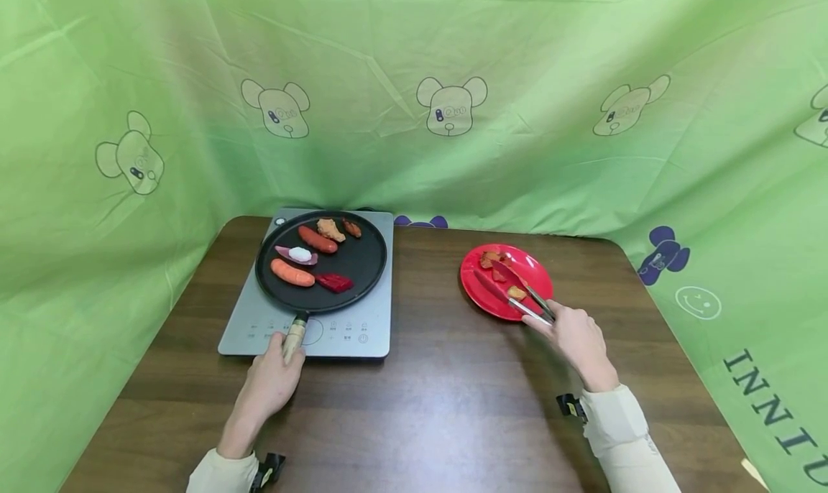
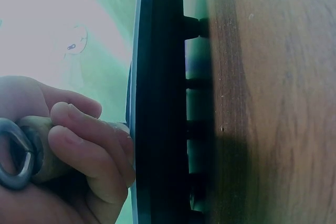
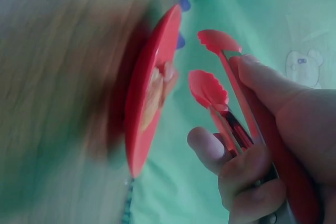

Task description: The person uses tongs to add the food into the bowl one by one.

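My left hand (image 1: 274, 378) grips the handle (image 1: 294, 338) of a black frying pan (image 1: 365, 277), its fingers curled round it in the left wrist view. The pan sits on a grey induction cooker (image 1: 378, 331). In it lie two sausages (image 1: 292, 272), a dark red piece (image 1: 334, 283), a pink slice with a white top (image 1: 297, 254) and two browned pieces (image 1: 330, 229). My right hand (image 1: 578, 338) holds red-tipped tongs (image 3: 252, 108) over a red plate (image 1: 540, 276). Several food pieces (image 1: 516, 292) lie on that plate. The tong tips stand apart, with nothing between them in the right wrist view.
A brown wooden table (image 1: 427, 399) carries the cooker on the left and the plate on the right. Behind and beside it hangs a green cloth (image 1: 362, 155) printed with bear heads. Touch controls (image 1: 349, 331) line the cooker's front.
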Available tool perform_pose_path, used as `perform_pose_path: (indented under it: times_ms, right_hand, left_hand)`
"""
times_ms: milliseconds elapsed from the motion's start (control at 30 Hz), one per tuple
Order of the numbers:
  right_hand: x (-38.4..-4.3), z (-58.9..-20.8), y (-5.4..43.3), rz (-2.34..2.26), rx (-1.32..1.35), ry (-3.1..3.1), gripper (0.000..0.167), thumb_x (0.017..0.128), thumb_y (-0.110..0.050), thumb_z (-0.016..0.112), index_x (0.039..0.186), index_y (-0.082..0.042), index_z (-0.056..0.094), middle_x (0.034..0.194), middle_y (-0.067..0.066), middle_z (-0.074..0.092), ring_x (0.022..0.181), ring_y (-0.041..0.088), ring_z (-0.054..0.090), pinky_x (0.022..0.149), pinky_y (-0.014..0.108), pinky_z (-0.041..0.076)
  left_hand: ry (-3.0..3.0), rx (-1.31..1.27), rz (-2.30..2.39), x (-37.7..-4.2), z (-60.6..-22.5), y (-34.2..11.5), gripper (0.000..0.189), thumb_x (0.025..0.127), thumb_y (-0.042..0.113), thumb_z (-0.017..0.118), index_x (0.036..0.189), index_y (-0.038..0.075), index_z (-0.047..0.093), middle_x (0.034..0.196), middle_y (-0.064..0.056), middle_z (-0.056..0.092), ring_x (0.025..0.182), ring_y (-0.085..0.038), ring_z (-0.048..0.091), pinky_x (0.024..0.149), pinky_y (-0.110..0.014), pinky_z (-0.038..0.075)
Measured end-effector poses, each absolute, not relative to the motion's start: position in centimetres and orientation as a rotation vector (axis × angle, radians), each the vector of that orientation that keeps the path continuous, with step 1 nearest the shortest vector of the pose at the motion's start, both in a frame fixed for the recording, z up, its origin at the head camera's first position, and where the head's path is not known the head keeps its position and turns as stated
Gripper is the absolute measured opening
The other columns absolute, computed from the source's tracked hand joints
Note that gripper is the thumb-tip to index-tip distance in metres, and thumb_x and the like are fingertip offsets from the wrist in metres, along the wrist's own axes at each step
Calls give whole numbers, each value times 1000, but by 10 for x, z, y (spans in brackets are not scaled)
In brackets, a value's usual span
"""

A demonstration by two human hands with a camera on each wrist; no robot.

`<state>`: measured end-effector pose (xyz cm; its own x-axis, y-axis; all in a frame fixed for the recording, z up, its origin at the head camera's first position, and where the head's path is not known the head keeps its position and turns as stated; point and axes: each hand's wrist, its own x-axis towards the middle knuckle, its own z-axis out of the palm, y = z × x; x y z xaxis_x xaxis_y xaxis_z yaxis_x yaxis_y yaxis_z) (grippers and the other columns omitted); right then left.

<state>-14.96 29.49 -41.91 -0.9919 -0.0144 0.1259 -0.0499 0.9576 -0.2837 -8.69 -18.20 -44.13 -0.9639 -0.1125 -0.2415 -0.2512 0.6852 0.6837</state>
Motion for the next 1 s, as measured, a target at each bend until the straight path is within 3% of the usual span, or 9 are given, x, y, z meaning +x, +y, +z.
perform_pose_path:
  times_ms: [100, 333, 733, 1000]
  right_hand:
    - [-147, -419, 300, 422, 20, -2994, 50, 81, -54, 66, 95, -6, 63, 63, 9, 57, 61, 38, 59, 46, 47, 39]
    - [-141, -417, 310, 344, -44, -3012, 63, 79, -66, 60, 93, -5, 62, 66, 19, 59, 60, 43, 59, 46, 49, 40]
    - [-133, -401, 325, 237, 0, -3117, 64, 80, -64, 59, 94, -2, 61, 66, 21, 56, 61, 45, 57, 48, 52, 42]
    - [-135, -391, 327, 239, -45, -3217, 61, 80, -63, 60, 84, -2, 58, 71, 22, 57, 65, 45, 58, 51, 50, 43]
  left_hand:
    - [2712, -298, 1140, -87, -441, -183, 47, 97, 28, 44, 131, 0, 30, 76, -13, 49, 56, -21, 49, 47, -34, 38]
    - [2720, -297, 1138, -87, -441, -182, 42, 96, 28, 44, 127, 1, 33, 74, -13, 49, 55, -21, 48, 46, -34, 37]
    - [2733, -301, 1135, -87, -442, -181, 40, 96, 27, 45, 124, 2, 34, 71, -11, 48, 53, -21, 47, 46, -34, 37]
    - [2730, -299, 1146, -86, -441, -181, 37, 97, 27, 45, 122, 2, 35, 71, -11, 47, 53, -21, 47, 46, -34, 37]
